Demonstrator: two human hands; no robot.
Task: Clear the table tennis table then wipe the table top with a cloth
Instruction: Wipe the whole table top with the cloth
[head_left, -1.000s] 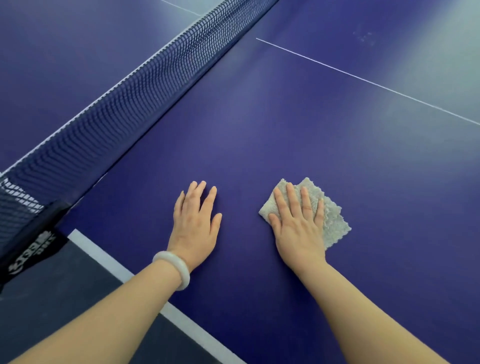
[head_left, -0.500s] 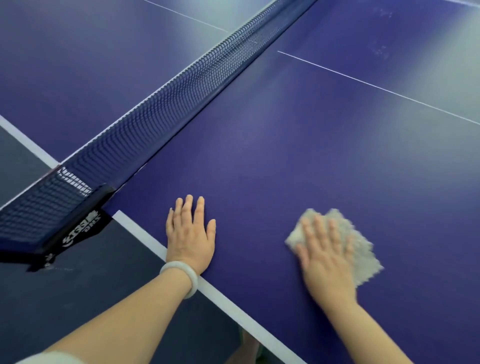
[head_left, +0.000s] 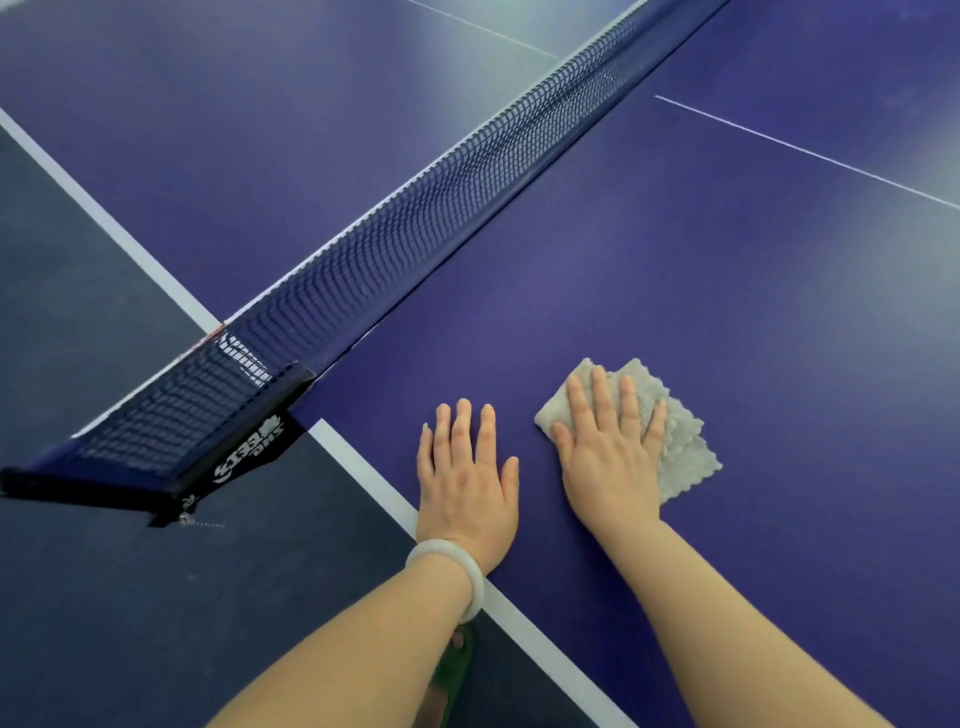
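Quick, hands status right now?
Left hand: open, flat on the table top, holding nothing.
Right hand: open, straight fingers pressing the cloth.

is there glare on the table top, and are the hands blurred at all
Head view: a pale sheen washes out the table top at the right and beyond the net; the left hand and the right hand, flat on the cloth, look sharp.

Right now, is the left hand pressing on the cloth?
No, the left hand lies flat on the bare table top; the right hand covers the cloth.
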